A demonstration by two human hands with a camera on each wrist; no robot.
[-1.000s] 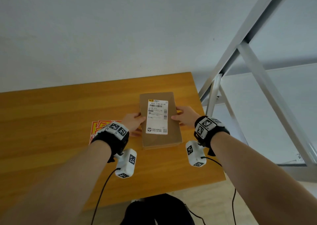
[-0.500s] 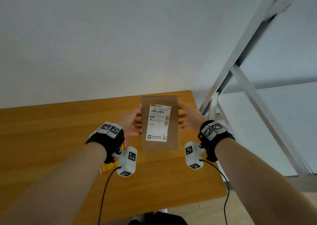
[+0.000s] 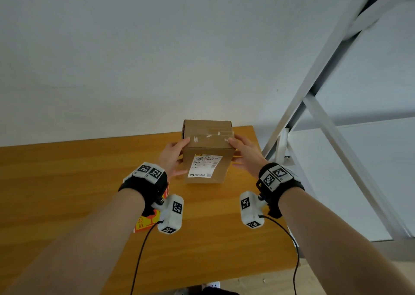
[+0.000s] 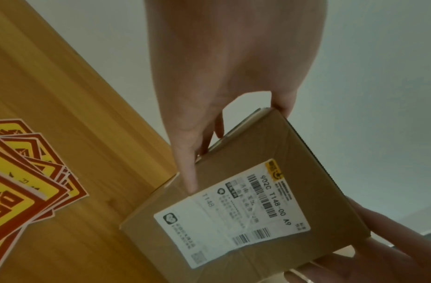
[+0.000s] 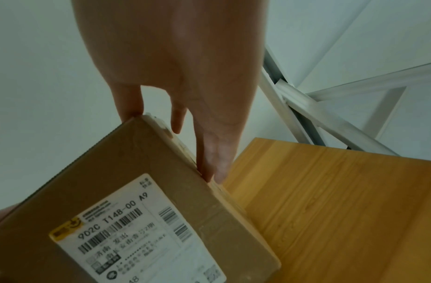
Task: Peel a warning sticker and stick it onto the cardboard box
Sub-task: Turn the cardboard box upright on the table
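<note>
The brown cardboard box (image 3: 207, 142) stands up on end at the far right of the wooden table (image 3: 67, 182). Its white shipping label (image 3: 205, 166) faces me and a taped face points up. My left hand (image 3: 176, 157) grips its left side, thumb on the upper corner. On the other side my right hand (image 3: 238, 154) grips it the same way. In the left wrist view a fanned stack of red and yellow warning stickers (image 4: 23, 181) lies left of the box (image 4: 233, 201). From the head view, my left wrist hides most of the stickers (image 3: 146, 221).
A white wall rises directly behind the table. A grey metal frame (image 3: 314, 106) slants up just past the table's right edge. Bare tabletop stretches to the left and toward me. Cables hang from both wrist cameras.
The box lay flat with the label up. Both hands have tipped it up on end and moved it farther from me. The view has also tilted upward.
</note>
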